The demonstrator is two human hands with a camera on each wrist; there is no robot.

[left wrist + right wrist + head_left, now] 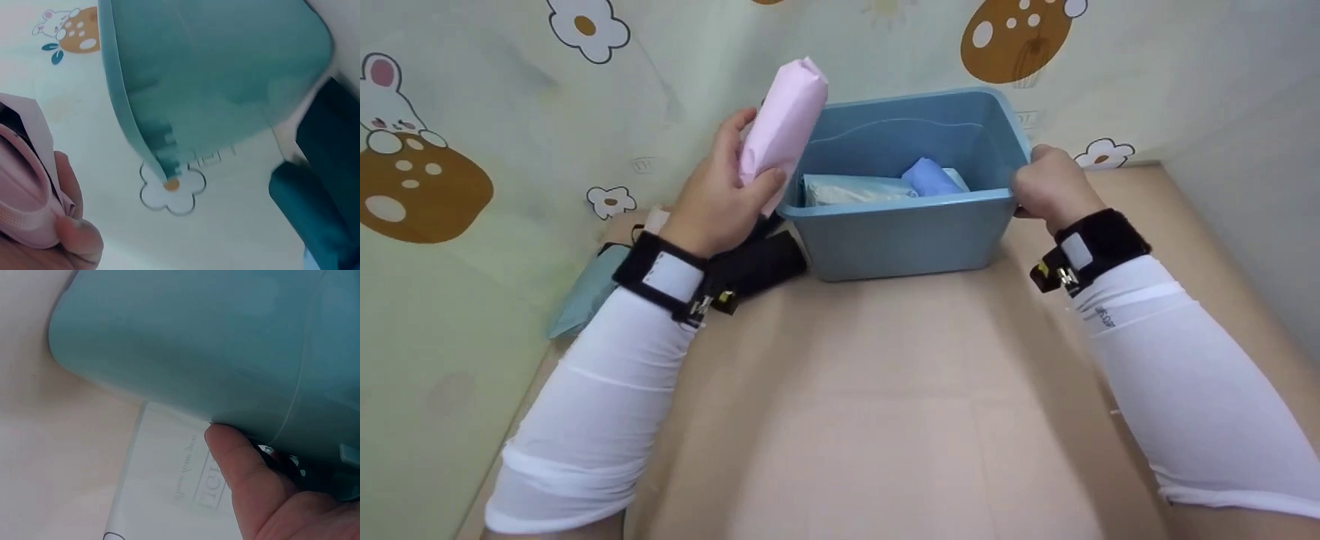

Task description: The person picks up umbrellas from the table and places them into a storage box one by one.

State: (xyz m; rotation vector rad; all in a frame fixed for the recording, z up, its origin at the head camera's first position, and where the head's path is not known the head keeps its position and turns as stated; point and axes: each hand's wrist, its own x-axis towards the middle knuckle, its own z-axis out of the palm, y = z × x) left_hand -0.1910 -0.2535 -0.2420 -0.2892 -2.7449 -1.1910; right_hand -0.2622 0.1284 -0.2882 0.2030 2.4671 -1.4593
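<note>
My left hand (pixel 724 191) grips a pink rolled bundle (pixel 786 112) above the left end of a blue-grey bin (pixel 907 240); the left wrist view shows the bundle (pixel 22 185) with thumb and fingers round it. At the bin's right end my right hand (pixel 1054 184) holds the rim, and in the right wrist view its thumb lies against the bin's wall (pixel 169 337). Inside the bin lie a light blue packet (pixel 859 190) and a blue rolled item (pixel 934 178).
Black items (pixel 757 266) lie on the tan surface (pixel 885 390) left of the bin, partly behind my left wrist. A teal pouch (pixel 589 289) rests farther left. A patterned wall covering (pixel 877 45) stands behind the bin, with a plain wall at the right.
</note>
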